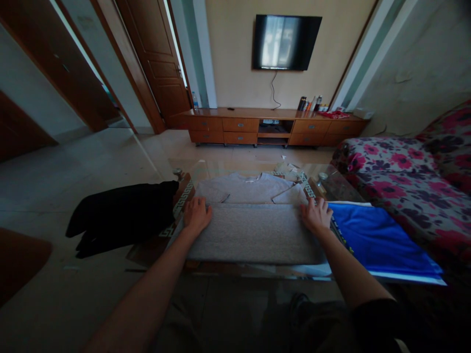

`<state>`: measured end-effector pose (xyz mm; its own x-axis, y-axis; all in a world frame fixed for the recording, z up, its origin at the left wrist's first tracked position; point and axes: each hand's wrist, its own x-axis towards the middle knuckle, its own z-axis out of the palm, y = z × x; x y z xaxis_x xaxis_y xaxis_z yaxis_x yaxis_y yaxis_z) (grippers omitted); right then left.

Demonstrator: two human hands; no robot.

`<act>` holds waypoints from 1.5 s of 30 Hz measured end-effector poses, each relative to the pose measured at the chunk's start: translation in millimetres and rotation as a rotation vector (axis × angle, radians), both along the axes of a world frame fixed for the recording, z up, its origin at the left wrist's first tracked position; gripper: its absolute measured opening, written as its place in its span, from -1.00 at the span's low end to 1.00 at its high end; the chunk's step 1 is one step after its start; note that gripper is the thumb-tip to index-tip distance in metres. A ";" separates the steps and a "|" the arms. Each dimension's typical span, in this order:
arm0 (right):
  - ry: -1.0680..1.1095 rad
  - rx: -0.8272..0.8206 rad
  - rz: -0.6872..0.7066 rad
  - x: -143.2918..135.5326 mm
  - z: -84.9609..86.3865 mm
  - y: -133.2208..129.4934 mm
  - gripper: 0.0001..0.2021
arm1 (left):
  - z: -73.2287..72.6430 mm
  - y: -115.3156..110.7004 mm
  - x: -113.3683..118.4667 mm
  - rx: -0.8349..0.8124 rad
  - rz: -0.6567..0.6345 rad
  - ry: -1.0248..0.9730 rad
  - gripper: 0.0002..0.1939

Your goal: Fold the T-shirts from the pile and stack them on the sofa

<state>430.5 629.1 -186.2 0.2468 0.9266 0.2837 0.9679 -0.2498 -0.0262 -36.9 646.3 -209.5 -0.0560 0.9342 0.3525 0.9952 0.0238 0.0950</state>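
Observation:
A grey T-shirt [253, 230] lies on the glass coffee table, its neckline pointing away from me and its lower part folded up over the body. Short sleeves show beyond the fold's straight edge. My left hand [197, 214] is at the left corner of that edge, fingers bent and closed on the cloth. At the opposite corner, my right hand [317, 214] holds the fabric, thumb on the grey cloth and fingers over its side. Both fingertips are partly hidden. Blue folded clothing [382, 238] lies just right of my right hand; black clothing [125, 213] lies to the left.
The glass table [257, 169] has a patterned border. Beyond it stands a low wooden TV cabinet [239, 125] with bottles [303, 104] on top, under a wall-mounted television [287, 41]. A flowered sofa [397, 162] flanks the table on the right.

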 end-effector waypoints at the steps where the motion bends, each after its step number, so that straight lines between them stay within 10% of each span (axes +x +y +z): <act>1: 0.012 -0.037 0.034 -5.5 1.5 -0.2 -0.51 | -0.2 -0.7 0.9 -0.011 -0.003 0.000 -0.54; 11: 0.077 -0.140 0.043 -30.8 -12.0 -15.1 -0.50 | -21.3 -0.7 -4.3 -0.141 0.047 -0.011 -0.34; 19: 0.064 -0.296 0.263 -69.1 -18.4 -17.6 -0.35 | -9.5 -11.9 32.4 -0.201 -0.334 -0.009 -0.34; 45: 0.080 -0.310 0.272 -77.5 -30.2 -23.3 -0.31 | -12.7 -15.4 36.0 -0.213 -0.345 -0.012 -0.33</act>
<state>353.0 605.8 -216.4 -0.0084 0.9995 -0.0290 0.9977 0.0064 -0.0674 -1.0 630.9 -222.1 0.2706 0.9509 0.1502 0.9470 -0.2910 0.1359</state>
